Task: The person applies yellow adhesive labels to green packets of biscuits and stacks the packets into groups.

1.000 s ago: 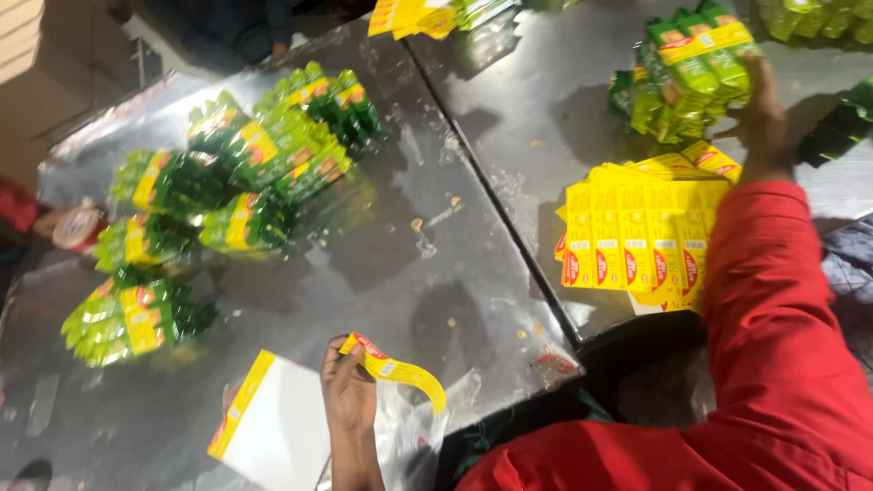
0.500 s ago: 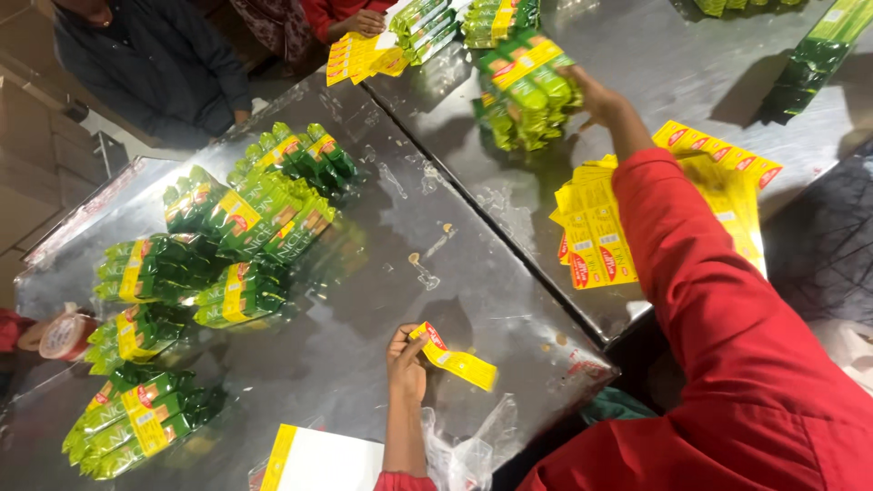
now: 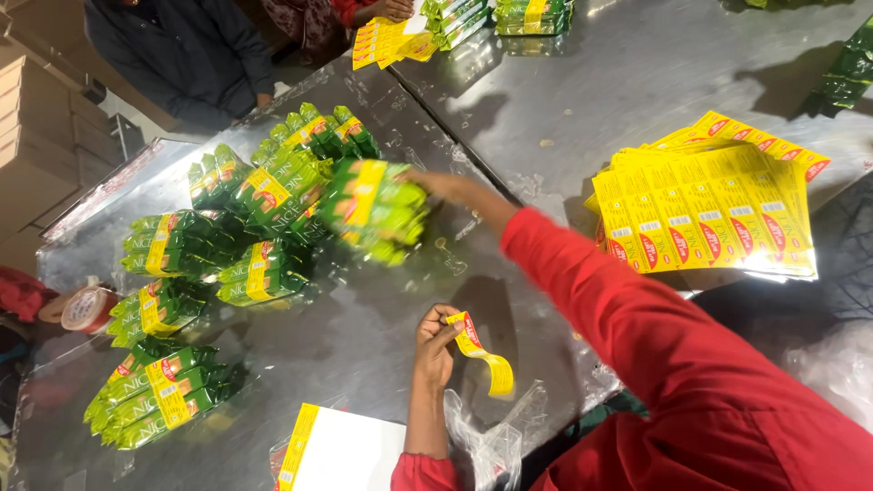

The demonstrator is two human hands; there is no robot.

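Note:
My right hand (image 3: 447, 187), at the end of a red sleeve, is stretched across the steel table (image 3: 582, 100) and grips a wrapped bundle of green packets with a yellow band (image 3: 373, 209). The bundle is blurred and sits at the edge of a pile of similar green bundles (image 3: 264, 195). My left hand (image 3: 435, 347) rests near the table's front edge and pinches a curled yellow and red label strip (image 3: 482, 356).
A fanned stack of yellow label sheets (image 3: 718, 209) lies at the right. More green bundles (image 3: 164, 395) lie at the left, beside a tape roll (image 3: 86, 307). Clear bags (image 3: 491, 441) and a white sheet stack (image 3: 341, 450) are near me. Other people (image 3: 195, 50) stand at the far side.
My right hand has carried the green bundle from the far right table leftward to the pile. My left hand still holds the label strip, barely moved.

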